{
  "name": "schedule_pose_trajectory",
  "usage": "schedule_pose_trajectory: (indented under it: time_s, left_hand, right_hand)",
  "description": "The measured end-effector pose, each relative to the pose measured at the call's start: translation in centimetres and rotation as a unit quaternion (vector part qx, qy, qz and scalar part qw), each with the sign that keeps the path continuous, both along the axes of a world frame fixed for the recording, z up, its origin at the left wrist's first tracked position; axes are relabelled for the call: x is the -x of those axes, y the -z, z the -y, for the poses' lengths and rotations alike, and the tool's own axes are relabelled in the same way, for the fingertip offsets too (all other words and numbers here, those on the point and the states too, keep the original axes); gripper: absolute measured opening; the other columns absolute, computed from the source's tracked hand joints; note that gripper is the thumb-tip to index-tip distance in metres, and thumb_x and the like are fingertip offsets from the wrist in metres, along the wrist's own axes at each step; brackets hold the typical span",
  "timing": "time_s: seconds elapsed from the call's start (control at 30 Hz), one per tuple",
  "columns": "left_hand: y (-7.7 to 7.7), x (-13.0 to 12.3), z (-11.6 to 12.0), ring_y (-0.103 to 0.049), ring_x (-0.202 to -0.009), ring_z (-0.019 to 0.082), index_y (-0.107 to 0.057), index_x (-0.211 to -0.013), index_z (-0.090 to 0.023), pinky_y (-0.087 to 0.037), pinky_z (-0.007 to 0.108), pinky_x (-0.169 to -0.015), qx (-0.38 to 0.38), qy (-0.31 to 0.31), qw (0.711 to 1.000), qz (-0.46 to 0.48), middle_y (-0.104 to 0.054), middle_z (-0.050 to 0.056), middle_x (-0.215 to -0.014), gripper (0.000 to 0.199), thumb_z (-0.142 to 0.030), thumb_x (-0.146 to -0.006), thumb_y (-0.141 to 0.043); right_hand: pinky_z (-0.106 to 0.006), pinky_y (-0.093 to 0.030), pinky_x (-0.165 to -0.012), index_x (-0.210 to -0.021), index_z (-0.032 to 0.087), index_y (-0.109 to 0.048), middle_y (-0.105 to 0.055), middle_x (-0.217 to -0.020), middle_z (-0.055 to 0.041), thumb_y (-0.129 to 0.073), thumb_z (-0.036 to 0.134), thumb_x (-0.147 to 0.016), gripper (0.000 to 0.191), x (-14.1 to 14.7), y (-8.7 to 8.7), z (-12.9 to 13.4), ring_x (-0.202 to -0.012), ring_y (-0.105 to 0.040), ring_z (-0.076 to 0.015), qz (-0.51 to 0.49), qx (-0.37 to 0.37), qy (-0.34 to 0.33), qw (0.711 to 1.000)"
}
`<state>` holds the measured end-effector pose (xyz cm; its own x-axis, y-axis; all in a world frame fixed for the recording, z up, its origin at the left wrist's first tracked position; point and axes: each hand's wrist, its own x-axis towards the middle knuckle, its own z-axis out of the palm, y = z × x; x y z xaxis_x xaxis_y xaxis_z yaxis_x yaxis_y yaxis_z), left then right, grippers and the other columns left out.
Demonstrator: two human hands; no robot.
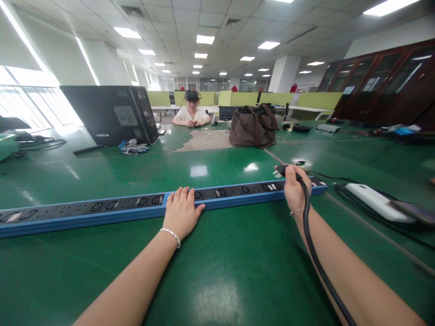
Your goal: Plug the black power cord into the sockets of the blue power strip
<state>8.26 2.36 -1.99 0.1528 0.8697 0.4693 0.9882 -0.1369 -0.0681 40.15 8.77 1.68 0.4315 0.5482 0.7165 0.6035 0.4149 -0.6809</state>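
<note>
A long blue power strip (226,204) with a row of black sockets lies across the green table. My left hand (180,213) rests on its middle, fingers stretched over the top and thumb apart along the near side. Above the strip's right part, my right hand (296,190) is closed around a black power plug (281,170). Metal prongs point left, clear of the sockets. From the plug, a thick black cord (308,231) runs down over my right forearm. My right hand hides part of the strip behind it.
To the right lie a white device (379,202), a phone-like slab (413,211) and cables. A brown bag (254,127) stands farther back. At left are a black computer case (112,115) and gloves (133,147). Across the table sits a person (192,115), hands together.
</note>
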Motion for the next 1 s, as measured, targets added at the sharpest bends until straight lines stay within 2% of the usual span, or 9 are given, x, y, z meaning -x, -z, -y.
schedule_pose_trajectory:
  time_s: [0.07, 0.2, 0.27, 0.4, 0.53, 0.77, 1.0]
  left_hand:
    - [0.0, 0.0, 0.0, -0.042, -0.124, 0.030, -0.049, -0.127, -0.010, -0.030, 0.047, -0.102, -0.002, 0.000, 1.000, -0.001, -0.052, 0.017, -0.130, 0.056, -0.048, -0.087, -0.039]
    - [0.1, 0.1, -0.1, -0.042, -0.124, 0.031, -0.049, -0.126, -0.009, -0.031, 0.046, -0.102, -0.004, 0.003, 1.000, -0.005, -0.053, 0.017, -0.129, 0.056, -0.048, -0.087, -0.039]
    - [0.0, 0.1, -0.1, -0.042, -0.123, 0.031, -0.049, -0.126, -0.009, -0.031, 0.046, -0.102, -0.004, 0.003, 1.000, -0.007, -0.053, 0.017, -0.129, 0.057, -0.048, -0.087, -0.040]
    - [-0.1, 0.1, -0.1, -0.043, -0.123, 0.031, -0.050, -0.125, -0.008, -0.031, 0.046, -0.101, -0.005, 0.003, 1.000, -0.010, -0.053, 0.017, -0.128, 0.056, -0.048, -0.086, -0.040]
    - [0.0, 0.1, 0.0, -0.043, -0.122, 0.032, -0.050, -0.125, -0.008, -0.031, 0.046, -0.101, -0.007, 0.006, 1.000, -0.011, -0.053, 0.017, -0.128, 0.056, -0.048, -0.087, -0.040]
    - [0.1, 0.2, -0.1, -0.043, -0.123, 0.032, -0.049, -0.125, -0.008, -0.031, 0.046, -0.101, -0.008, 0.007, 1.000, -0.012, -0.053, 0.017, -0.128, 0.057, -0.048, -0.087, -0.039]
    - [0.0, 0.1, 0.0, -0.043, -0.123, 0.031, -0.050, -0.125, -0.010, -0.031, 0.046, -0.102, -0.005, 0.006, 1.000, -0.005, -0.053, 0.017, -0.129, 0.055, -0.048, -0.087, -0.040]
  right_hand:
    - [-0.038, -0.046, -0.084, -0.087, 0.018, -0.064, -0.067, -0.087, -0.0070, -0.042, 0.053, -0.084, 0.041, -1.6, 0.5, -0.1, -0.085, -0.061, -0.0215, 0.021, 0.016, 0.008, 1.000]
    - [-0.042, -0.044, -0.086, -0.081, 0.019, -0.065, -0.065, -0.086, -0.0094, -0.043, 0.055, -0.081, 0.042, -4.8, 1.4, -0.6, -0.088, -0.059, -0.0246, 0.072, 0.037, 0.096, 0.992]
    - [-0.043, -0.045, -0.086, -0.082, 0.020, -0.065, -0.065, -0.087, -0.0095, -0.044, 0.056, -0.079, 0.042, -6.0, 1.5, -0.8, -0.088, -0.059, -0.0251, 0.082, 0.059, 0.106, 0.989]
    - [-0.042, -0.047, -0.080, -0.094, 0.020, -0.066, -0.067, -0.088, -0.0088, -0.049, 0.058, -0.075, 0.045, -7.6, 2.1, -0.7, -0.083, -0.061, -0.0250, 0.103, 0.108, 0.067, 0.987]
    - [-0.041, -0.047, -0.082, -0.092, 0.021, -0.067, -0.068, -0.093, -0.0086, -0.047, 0.056, -0.077, 0.043, -8.5, 2.8, -0.8, -0.087, -0.061, -0.0253, 0.152, 0.139, 0.031, 0.978]
    - [-0.041, -0.045, -0.086, -0.095, 0.022, -0.069, -0.068, -0.093, -0.0087, -0.047, 0.051, -0.078, 0.041, -9.0, 2.7, -1.1, -0.089, -0.061, -0.0251, 0.201, 0.151, 0.036, 0.967]
    - [-0.039, -0.045, -0.086, -0.096, 0.022, -0.070, -0.068, -0.092, -0.0078, -0.047, 0.051, -0.080, 0.040, -8.9, 2.8, -1.3, -0.088, -0.061, -0.0238, 0.222, 0.121, 0.031, 0.967]
